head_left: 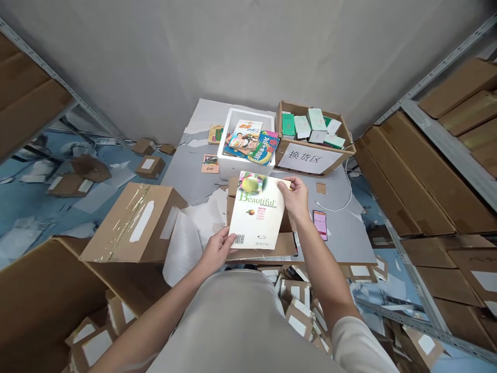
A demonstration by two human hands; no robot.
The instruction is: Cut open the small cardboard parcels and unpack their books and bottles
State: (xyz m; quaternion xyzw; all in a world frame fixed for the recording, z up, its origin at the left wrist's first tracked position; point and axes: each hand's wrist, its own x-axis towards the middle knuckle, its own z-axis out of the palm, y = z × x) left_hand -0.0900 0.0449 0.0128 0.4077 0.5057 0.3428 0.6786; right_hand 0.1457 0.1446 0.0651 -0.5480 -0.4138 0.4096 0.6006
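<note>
Both my hands hold up a thin white book (pixel 256 220) with "Beautiful" in green letters and a green apple at its top. My left hand (pixel 218 249) pinches the lower left corner near the barcode. At the upper right edge, my right hand (pixel 294 197) grips it with the thumb on the cover. Beneath the book, partly hidden by it, an opened cardboard box (pixel 287 243) lies on the table. Beyond it stands a white foam box (pixel 248 167) with several colourful books (pixel 246 135) piled in it.
A cardboard box (pixel 316 173) with a handwritten label holds green and white packs. On the grey table (pixel 341 191) lie a phone (pixel 320 225), a white cable (pixel 341 207) and a small booklet (pixel 210 163). A taped carton (pixel 132 223) stands left; shelves flank both sides.
</note>
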